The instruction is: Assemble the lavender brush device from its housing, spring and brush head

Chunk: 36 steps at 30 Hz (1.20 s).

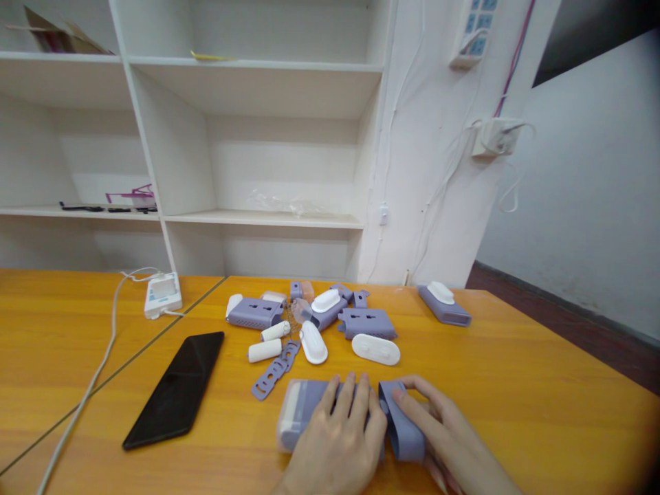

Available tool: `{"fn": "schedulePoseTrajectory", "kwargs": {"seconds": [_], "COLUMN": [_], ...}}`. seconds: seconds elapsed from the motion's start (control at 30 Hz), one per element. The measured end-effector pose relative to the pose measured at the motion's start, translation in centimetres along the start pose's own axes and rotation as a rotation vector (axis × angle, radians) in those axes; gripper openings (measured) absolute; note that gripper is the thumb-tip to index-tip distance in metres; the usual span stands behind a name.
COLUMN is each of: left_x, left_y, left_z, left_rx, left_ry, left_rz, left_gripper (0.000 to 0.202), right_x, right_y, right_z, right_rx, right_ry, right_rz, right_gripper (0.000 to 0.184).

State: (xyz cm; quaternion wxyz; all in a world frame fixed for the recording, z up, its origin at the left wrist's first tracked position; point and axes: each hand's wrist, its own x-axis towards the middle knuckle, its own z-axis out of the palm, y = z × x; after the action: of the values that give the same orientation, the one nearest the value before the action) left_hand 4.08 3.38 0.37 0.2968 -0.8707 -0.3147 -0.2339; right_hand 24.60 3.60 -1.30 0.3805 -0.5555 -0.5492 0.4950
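Our left hand (337, 433) lies flat, fingers spread, pressing down on a lilac plastic housing (302, 412) with a white roller at its left end, near the table's front edge. Our right hand (443, 436) pinches a second lilac shell piece (405, 426) between thumb and fingers, its edge butted against the housing's right end.

Risks as we judge them: the two parts meet at a slight angle, so pushing harder could jam or snap a clip instead of seating it. The flat palm only presses and does not grip, so the housing may slide left on the smooth orange table (515, 371).

Just beyond our fingers lie a white oval cap (376, 349), perforated lilac strips (273, 375) and two white rollers (265, 350); a sudden slip could scatter them. A black phone (178, 388) rests well to the left, with a white charger (162, 294) and cable behind it.
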Motion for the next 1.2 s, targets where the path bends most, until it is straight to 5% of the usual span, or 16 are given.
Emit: {"fn": "schedulePoseTrajectory", "kwargs": {"seconds": [0.3, 0.47, 0.57, 0.63, 0.8, 0.9, 1.2], "left_x": [-0.1, 0.6, 0.6, 0.0, -1.5, -1.7, -1.7], "left_y": [0.5, 0.7, -1.0, -2.7, -5.6, -5.7, -5.1], "left_z": [0.4, -0.2, -1.9, -2.9, -3.3, -2.6, -2.7], "left_rx": [-0.015, -0.262, -0.533, -0.616, -0.676, -0.686, -0.696], "left_ry": [0.098, -0.117, -0.311, -0.39, -0.427, -0.425, -0.393], "left_rz": [-0.007, -0.153, -0.224, -0.21, -0.315, -0.308, -0.332], "left_gripper": [0.032, 0.046, 0.08, 0.081, 0.089, 0.09, 0.086], "right_x": [-0.8, -0.7, -0.7, -0.8, -1.5, -1.7, -1.5], "right_y": [-1.0, -0.9, -0.9, -0.9, -1.4, -1.3, -0.3], "right_z": [0.5, 0.5, 0.4, 0.2, -1.2, -2.3, -3.0], "right_rx": [-0.021, -0.042, -0.06, -0.11, -0.402, -0.525, -0.38], "right_ry": [0.025, 0.043, 0.04, 0.037, 0.039, -0.007, 0.023], "right_rz": [0.015, 0.027, -0.01, -0.019, -0.164, -0.242, -0.194], "right_gripper": [0.062, 0.068, 0.066, 0.065, 0.06, 0.074, 0.082]}}
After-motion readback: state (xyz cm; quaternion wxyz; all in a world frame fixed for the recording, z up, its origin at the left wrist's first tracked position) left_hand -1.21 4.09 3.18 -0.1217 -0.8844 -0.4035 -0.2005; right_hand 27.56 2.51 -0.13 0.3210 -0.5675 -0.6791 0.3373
